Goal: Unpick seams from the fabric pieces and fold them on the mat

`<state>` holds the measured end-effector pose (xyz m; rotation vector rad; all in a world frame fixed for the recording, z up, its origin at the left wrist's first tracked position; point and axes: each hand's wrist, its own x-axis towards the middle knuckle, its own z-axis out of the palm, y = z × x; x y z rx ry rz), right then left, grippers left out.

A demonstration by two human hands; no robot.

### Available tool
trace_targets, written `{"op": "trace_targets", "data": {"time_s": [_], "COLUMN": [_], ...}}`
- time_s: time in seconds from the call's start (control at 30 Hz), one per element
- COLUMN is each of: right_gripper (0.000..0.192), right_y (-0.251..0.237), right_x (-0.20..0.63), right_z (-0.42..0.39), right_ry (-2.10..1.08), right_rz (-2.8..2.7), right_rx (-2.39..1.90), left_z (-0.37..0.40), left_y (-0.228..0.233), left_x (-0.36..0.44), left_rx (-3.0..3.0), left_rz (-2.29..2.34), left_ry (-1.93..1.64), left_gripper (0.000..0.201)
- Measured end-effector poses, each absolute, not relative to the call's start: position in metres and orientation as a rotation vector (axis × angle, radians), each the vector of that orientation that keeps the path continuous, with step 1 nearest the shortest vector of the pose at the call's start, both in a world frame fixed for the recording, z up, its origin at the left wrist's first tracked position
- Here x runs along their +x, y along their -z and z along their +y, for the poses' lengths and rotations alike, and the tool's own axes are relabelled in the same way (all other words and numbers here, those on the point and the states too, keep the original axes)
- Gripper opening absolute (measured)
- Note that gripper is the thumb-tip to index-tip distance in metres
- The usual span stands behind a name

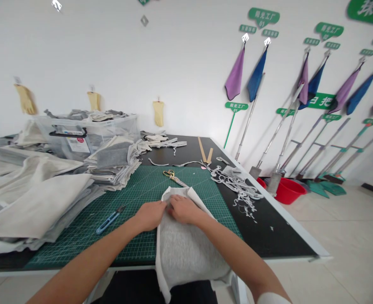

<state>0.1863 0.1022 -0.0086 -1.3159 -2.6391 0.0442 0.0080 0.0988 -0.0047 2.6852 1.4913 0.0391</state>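
A grey cloth piece (pixel 183 249) lies on the green cutting mat (pixel 136 198) and hangs over the table's near edge. My left hand (pixel 150 214) rests on its upper left part, fingers pinching the fabric. My right hand (pixel 184 209) presses on the cloth right beside it, the two hands touching near the folded top edge. Gold-handled scissors (pixel 174 176) lie on the mat just beyond the cloth. A small blue thread snipper (pixel 109 219) lies on the mat to the left of my left hand.
Stacks of grey and cream cloth (pixel 34 194) fill the table's left side, with a clear plastic bin (pixel 85 133) behind. Fabric trimmings (pixel 241 190) lie at the right edge. A wooden ruler (pixel 203 150) sits far back. Mops and a red basin (pixel 288 190) stand along the wall at right.
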Motion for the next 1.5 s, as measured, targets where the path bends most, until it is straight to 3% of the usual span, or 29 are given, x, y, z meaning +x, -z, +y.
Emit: {"op": "trace_targets", "data": {"time_s": [0.4,0.53,0.77,0.97,1.5], "right_gripper": [0.066,0.057,0.023,0.016,0.032], "right_y": [0.014,0.018,0.026,0.032,0.033], "right_x": [0.193,0.185,0.176,0.183,0.182], "right_z": [0.133,0.140,0.146,0.158,0.159], "right_ry": [-0.226,-0.263,-0.425,-0.559,-0.775], "right_rz": [-2.478,-2.513,-2.328,-2.095,-1.832], "right_rx": [-1.312,-1.245,-1.070,-1.117,-1.097], "left_z": [0.081,0.078,0.071,0.076,0.088], "left_y": [0.003,0.002,0.001,-0.001,-0.002], "left_x": [0.004,0.006,0.006,-0.003,0.007], "left_rx": [2.542,2.543,2.516,2.394,2.354], "left_rz": [1.458,1.452,1.460,1.561,1.654], "left_ry": [-0.198,-0.202,-0.197,-0.218,-0.261], "left_gripper": [0.024,0.024,0.022,0.018,0.022]}}
